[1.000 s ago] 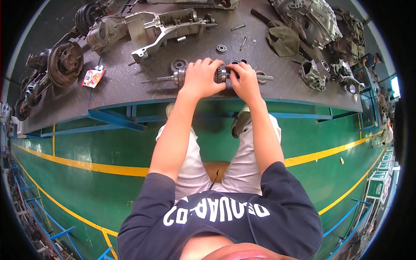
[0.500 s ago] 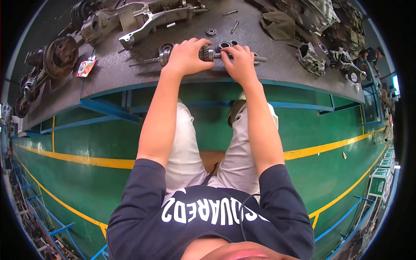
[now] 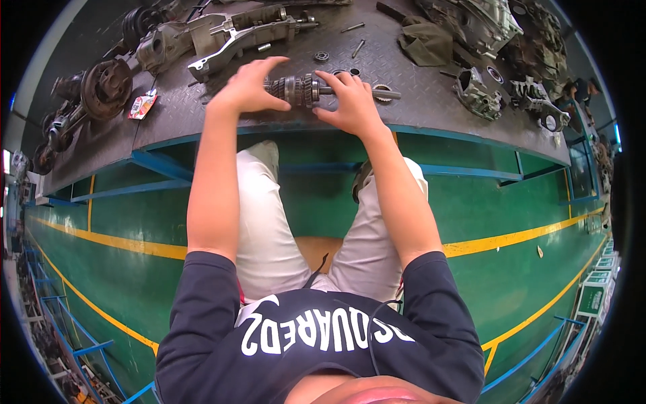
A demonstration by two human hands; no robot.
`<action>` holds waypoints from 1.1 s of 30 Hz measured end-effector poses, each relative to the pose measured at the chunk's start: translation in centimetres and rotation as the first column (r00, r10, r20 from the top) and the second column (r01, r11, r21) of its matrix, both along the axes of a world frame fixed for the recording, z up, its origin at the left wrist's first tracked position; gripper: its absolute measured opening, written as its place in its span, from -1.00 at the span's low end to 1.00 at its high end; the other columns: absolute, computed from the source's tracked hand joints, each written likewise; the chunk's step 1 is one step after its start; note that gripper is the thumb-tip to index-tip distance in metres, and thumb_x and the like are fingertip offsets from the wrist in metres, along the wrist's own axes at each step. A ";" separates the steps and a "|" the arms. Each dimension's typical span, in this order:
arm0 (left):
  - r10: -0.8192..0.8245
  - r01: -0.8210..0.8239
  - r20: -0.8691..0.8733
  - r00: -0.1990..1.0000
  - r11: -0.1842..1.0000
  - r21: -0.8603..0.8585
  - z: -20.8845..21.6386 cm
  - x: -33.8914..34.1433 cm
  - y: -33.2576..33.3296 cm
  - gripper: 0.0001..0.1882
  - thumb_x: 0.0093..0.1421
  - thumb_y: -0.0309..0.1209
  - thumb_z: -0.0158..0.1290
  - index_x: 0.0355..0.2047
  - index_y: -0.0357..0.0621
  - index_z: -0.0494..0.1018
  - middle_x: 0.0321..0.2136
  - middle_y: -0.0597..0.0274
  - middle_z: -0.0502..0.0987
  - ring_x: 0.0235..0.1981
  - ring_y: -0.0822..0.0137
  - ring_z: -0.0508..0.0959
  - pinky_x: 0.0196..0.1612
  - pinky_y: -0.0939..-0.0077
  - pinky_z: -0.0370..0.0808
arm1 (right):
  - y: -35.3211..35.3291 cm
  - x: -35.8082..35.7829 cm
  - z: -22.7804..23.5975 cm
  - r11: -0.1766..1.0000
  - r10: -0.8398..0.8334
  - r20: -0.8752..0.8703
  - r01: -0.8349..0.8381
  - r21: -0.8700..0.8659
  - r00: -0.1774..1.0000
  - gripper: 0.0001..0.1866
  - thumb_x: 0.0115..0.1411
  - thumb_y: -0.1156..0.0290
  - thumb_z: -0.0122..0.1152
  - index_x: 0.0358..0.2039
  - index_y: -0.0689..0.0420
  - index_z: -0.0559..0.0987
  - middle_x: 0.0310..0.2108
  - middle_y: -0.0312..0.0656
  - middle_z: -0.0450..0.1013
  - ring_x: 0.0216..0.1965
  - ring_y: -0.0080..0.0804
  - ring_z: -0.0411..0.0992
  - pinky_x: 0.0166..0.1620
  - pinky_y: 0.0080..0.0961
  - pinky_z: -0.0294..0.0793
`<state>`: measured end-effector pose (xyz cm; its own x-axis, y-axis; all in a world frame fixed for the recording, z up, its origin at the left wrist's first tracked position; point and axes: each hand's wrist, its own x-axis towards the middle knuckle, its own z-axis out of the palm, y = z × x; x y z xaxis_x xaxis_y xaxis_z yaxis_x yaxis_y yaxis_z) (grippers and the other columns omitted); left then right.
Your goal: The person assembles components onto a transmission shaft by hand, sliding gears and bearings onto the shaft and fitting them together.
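Observation:
A metal gear shaft (image 3: 293,89) with several toothed gears lies crosswise near the front edge of the workbench. Around its left part my left hand (image 3: 247,89) is spread, forefinger lifted off the gears and thumb low beside them; the palm hides the shaft's left end. My right hand (image 3: 353,106) has its thumb and forefinger at opposite edges of the rightmost gear (image 3: 310,90), gripping it. The bare shaft end passes under the right fingers and sticks out beyond them. Behind the right hand lie metal rings (image 3: 354,72), partly covered.
A small bearing (image 3: 321,56) and two bolts (image 3: 358,48) lie farther back on the workbench (image 3: 182,111). An opened gearbox housing (image 3: 235,37) stands at back left, with a brake drum (image 3: 106,87) at far left. A dark cloth (image 3: 427,44) and metal housings (image 3: 479,94) are on the right.
My left hand has moved left and spread its fingers. My right hand has shifted left from the shaft end to the gear, uncovering a ring behind it.

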<state>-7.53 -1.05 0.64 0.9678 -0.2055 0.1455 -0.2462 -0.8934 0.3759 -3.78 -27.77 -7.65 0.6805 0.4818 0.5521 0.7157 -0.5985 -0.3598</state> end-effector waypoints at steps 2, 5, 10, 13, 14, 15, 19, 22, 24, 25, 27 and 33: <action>0.191 -0.189 -0.034 0.981 0.981 0.037 -0.3 -0.7 2.3 0.06 -0.13 -0.16 0.56 0.42 0.27 0.36 0.32 0.01 0.48 0.38 -0.07 0.42 0.44 0.04 0.38 | 1.2 -0.3 0.2 0.999 -0.023 0.031 0.024 -0.046 0.999 -0.11 0.03 0.05 0.61 0.39 -0.11 0.50 0.03 -0.10 0.50 0.12 -0.05 0.46 0.23 -0.10 0.37; 0.174 -0.195 -0.182 0.968 0.975 -0.104 -1.6 -1.4 4.8 -0.01 -0.10 -0.36 0.54 0.39 0.10 0.39 0.14 -0.04 0.63 0.21 -0.02 0.62 0.33 0.15 0.51 | 2.5 -0.3 0.0 0.997 -0.060 0.033 0.061 -0.036 0.998 -0.08 0.04 0.01 0.61 0.41 -0.07 0.47 0.04 -0.10 0.49 0.12 -0.03 0.46 0.21 -0.09 0.38; 0.135 -0.173 -0.206 0.969 0.969 -0.178 -2.0 -1.8 5.5 -0.12 -0.02 -0.42 0.51 0.35 -0.01 0.44 0.12 -0.05 0.65 0.20 0.03 0.63 0.32 0.19 0.51 | 2.9 0.1 -0.2 0.992 -0.119 0.025 0.120 -0.026 0.993 -0.06 0.03 -0.06 0.61 0.40 -0.04 0.47 0.05 -0.11 0.49 0.11 -0.03 0.47 0.20 -0.07 0.40; 0.177 -0.194 -0.152 0.972 0.975 -0.110 -3.3 -1.5 6.7 -0.17 0.00 -0.43 0.50 0.33 -0.06 0.49 0.16 -0.06 0.64 0.21 -0.03 0.62 0.30 0.19 0.50 | 3.7 -0.1 -0.3 0.994 -0.100 0.039 0.102 -0.028 0.994 -0.13 0.01 -0.06 0.63 0.32 -0.07 0.53 0.03 -0.13 0.50 0.12 -0.03 0.49 0.16 -0.06 0.41; 0.172 -0.189 -0.154 0.973 0.976 -0.108 -3.6 -1.2 6.7 -0.17 0.00 -0.43 0.50 0.33 -0.06 0.49 0.16 -0.06 0.64 0.21 -0.03 0.62 0.30 0.19 0.50 | 3.5 0.1 -0.1 0.994 -0.106 0.036 0.107 -0.027 0.994 -0.13 0.01 -0.06 0.63 0.32 -0.07 0.53 0.03 -0.13 0.50 0.12 -0.03 0.49 0.16 -0.06 0.41; 0.137 -0.148 -0.106 0.985 0.983 -0.106 -3.7 -1.3 6.7 -0.19 0.02 -0.45 0.48 0.33 -0.10 0.49 0.17 -0.09 0.63 0.20 -0.06 0.62 0.30 0.19 0.49 | 3.4 0.2 0.0 0.994 -0.102 0.015 0.102 -0.036 0.995 -0.13 -0.01 -0.06 0.64 0.31 -0.08 0.54 0.02 -0.14 0.51 0.11 -0.03 0.49 0.15 -0.05 0.41; 0.079 -0.082 -0.027 0.997 0.985 -0.153 -4.5 -1.7 6.2 -0.23 0.07 -0.47 0.45 0.33 -0.19 0.47 0.14 -0.18 0.63 0.17 -0.13 0.61 0.27 0.18 0.49 | 2.7 0.9 0.1 0.998 -0.064 -0.002 0.064 -0.009 0.998 -0.15 -0.04 0.00 0.67 0.29 -0.08 0.58 0.03 -0.16 0.53 0.11 -0.04 0.51 0.14 -0.06 0.42; 0.081 -0.075 0.045 0.996 0.990 -0.122 -4.7 -2.2 5.8 -0.26 0.10 -0.48 0.43 0.32 -0.24 0.47 0.10 -0.21 0.64 0.13 -0.15 0.62 0.25 0.17 0.50 | 2.5 1.2 0.1 0.999 -0.036 -0.031 0.036 0.011 0.999 -0.15 -0.05 0.04 0.68 0.28 -0.08 0.59 0.05 -0.18 0.53 0.13 -0.05 0.51 0.16 -0.07 0.42; 0.070 -0.062 0.061 0.996 0.990 -0.125 -4.8 -2.3 5.5 -0.27 0.11 -0.48 0.42 0.31 -0.26 0.47 0.08 -0.23 0.64 0.12 -0.17 0.62 0.24 0.16 0.50 | 2.1 1.2 0.2 1.000 -0.018 -0.059 0.019 0.022 0.998 -0.15 -0.06 0.07 0.69 0.28 -0.07 0.59 0.05 -0.19 0.53 0.13 -0.06 0.52 0.16 -0.08 0.42; 0.057 -0.047 0.078 0.995 0.991 -0.127 -4.8 -2.3 5.3 -0.29 0.11 -0.49 0.42 0.29 -0.28 0.48 0.05 -0.25 0.65 0.10 -0.18 0.62 0.23 0.15 0.50 | 1.9 1.2 0.3 0.999 -0.009 -0.034 0.010 0.030 0.999 -0.16 -0.07 0.08 0.69 0.27 -0.07 0.60 0.05 -0.19 0.54 0.13 -0.08 0.52 0.16 -0.10 0.41; 0.028 -0.018 0.068 0.997 0.989 -0.148 -4.8 -2.0 4.7 -0.30 0.11 -0.49 0.41 0.28 -0.30 0.48 0.04 -0.25 0.64 0.10 -0.19 0.62 0.22 0.15 0.51 | 1.0 1.3 0.7 0.999 0.005 0.015 -0.006 0.049 1.000 -0.18 -0.08 0.11 0.70 0.24 -0.04 0.63 0.04 -0.22 0.54 0.09 -0.11 0.54 0.16 -0.14 0.41; -0.070 0.074 0.032 0.997 0.978 -0.193 -4.7 -1.0 1.5 -0.25 0.08 -0.43 0.45 0.30 -0.21 0.46 0.02 -0.23 0.64 0.08 -0.19 0.63 0.17 0.15 0.53 | -2.7 1.1 1.0 0.999 -0.031 -0.069 0.033 0.017 0.997 -0.18 -0.08 0.13 0.69 0.26 -0.04 0.63 0.02 -0.22 0.53 0.07 -0.14 0.53 0.19 -0.18 0.39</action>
